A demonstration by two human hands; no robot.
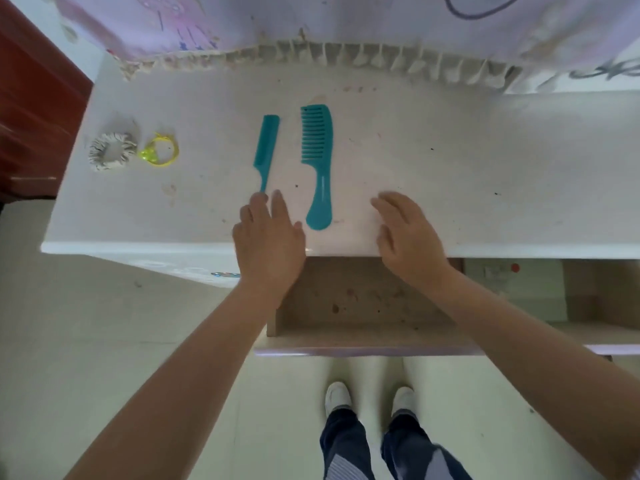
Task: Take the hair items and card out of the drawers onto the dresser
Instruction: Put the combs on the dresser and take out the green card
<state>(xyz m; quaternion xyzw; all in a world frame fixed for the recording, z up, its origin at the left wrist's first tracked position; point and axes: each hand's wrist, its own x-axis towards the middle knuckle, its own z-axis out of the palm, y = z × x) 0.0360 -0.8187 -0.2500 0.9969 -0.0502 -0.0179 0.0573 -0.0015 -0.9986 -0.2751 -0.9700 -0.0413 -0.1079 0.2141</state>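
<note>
Now both empty, open hands, left hand (pixel 268 233) and right hand (pixel 408 237), are flanking the wide-toothed teal plastic comb (pixel 318 164) lying on the white dresser top (pixel 450 161), so reaching next means checking the open wooden drawer (pixel 349 306) carefully.

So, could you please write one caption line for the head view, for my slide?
Both hands rest open on the dresser beside two teal combs, a scrunchie and a yellow hair tie, above an open drawer.
</note>
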